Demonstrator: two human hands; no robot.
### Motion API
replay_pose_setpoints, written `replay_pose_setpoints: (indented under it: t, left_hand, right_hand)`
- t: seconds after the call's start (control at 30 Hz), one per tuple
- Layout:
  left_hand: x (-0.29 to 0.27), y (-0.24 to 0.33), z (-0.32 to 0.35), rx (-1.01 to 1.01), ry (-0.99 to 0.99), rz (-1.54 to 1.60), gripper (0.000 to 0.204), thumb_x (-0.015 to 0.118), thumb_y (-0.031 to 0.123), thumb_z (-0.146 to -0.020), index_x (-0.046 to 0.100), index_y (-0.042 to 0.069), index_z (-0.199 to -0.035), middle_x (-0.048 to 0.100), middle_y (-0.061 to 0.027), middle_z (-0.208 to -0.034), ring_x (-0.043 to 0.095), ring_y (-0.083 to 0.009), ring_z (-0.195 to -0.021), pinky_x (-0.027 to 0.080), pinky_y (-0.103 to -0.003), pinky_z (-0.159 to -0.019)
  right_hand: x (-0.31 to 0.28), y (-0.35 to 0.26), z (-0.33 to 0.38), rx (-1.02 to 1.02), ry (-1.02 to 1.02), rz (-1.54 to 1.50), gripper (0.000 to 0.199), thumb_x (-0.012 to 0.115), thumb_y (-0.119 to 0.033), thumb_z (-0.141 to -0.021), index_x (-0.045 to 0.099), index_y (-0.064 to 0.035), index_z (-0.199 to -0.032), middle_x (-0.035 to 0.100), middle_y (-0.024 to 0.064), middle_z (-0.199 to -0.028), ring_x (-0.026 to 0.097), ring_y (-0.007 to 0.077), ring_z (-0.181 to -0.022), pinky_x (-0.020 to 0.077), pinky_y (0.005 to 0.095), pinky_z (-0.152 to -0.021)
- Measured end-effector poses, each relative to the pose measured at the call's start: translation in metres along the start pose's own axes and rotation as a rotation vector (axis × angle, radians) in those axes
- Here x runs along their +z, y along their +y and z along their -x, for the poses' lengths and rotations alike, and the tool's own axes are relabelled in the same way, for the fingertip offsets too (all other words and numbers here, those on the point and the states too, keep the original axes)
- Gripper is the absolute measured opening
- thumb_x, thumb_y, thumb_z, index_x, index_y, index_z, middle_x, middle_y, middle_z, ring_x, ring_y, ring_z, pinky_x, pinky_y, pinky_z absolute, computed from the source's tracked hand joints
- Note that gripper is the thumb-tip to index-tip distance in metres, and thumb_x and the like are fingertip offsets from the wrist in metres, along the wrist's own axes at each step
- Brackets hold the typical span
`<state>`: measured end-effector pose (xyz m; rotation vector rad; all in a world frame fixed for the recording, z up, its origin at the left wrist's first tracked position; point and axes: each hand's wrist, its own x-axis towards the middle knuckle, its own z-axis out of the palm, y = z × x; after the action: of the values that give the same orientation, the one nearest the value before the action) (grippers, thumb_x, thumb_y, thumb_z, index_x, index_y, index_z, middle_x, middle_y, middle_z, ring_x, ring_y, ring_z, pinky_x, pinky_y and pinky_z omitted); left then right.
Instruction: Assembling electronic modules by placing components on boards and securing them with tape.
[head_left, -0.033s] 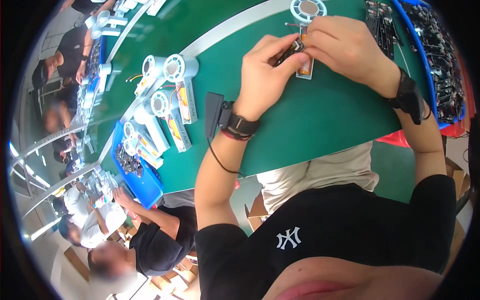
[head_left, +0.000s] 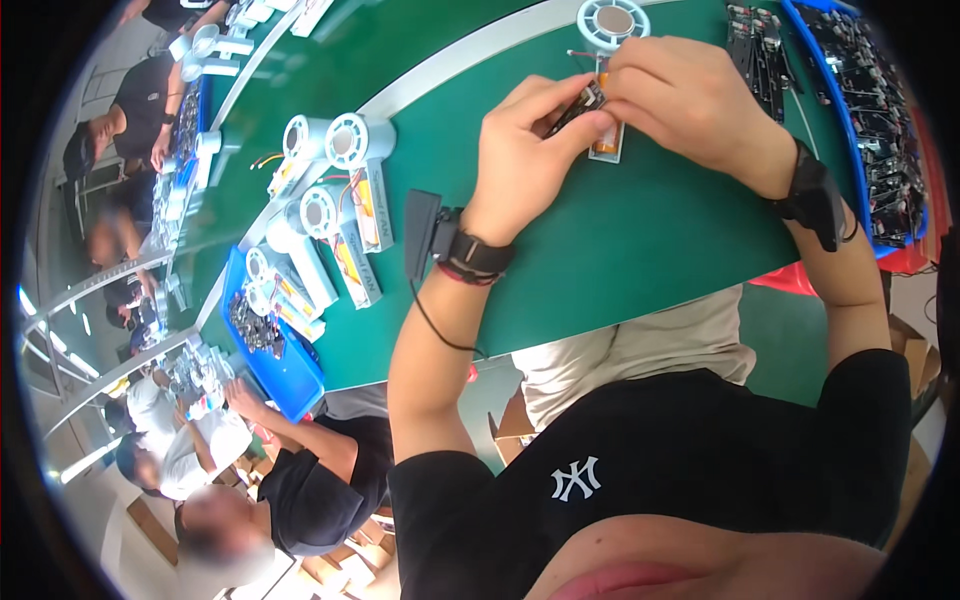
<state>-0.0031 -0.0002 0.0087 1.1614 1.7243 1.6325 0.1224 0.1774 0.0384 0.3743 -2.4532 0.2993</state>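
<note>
Now, the left fingers (head_left: pixel 582 133) pinch a dark board (head_left: pixel 590 97).

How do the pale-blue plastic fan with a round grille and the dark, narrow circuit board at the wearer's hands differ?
The fan has a round head; the circuit board is slim. The fan is pale blue; the board is dark. The fan lies on the green table; the board is pinched in the left hand. Both are partly hidden.

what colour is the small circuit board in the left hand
The circuit board is mostly black, clearest in the head view.
</note>
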Motion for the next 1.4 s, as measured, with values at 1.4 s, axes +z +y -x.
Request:
replay_pose_setpoints:
  t: [1.4]
  left_hand:
    - [-0.007,0.031,0.011,-0.449,-0.067,0.101,0.038,0.073,0.017,-0.094,0.066,-0.003,-0.125,0.071,-0.0045,-0.088,0.06,-0.0064,-0.064,0.046,-0.02,-0.048]
  right_hand:
    - [0.014,-0.005,0.005,-0.005,0.113,-0.022,0.015,0.076,-0.014,-0.08,0.067,-0.0042,-0.087,0.064,0.0072,-0.084,0.065,0.0269,-0.072,0.0538,0.0365,-0.062]
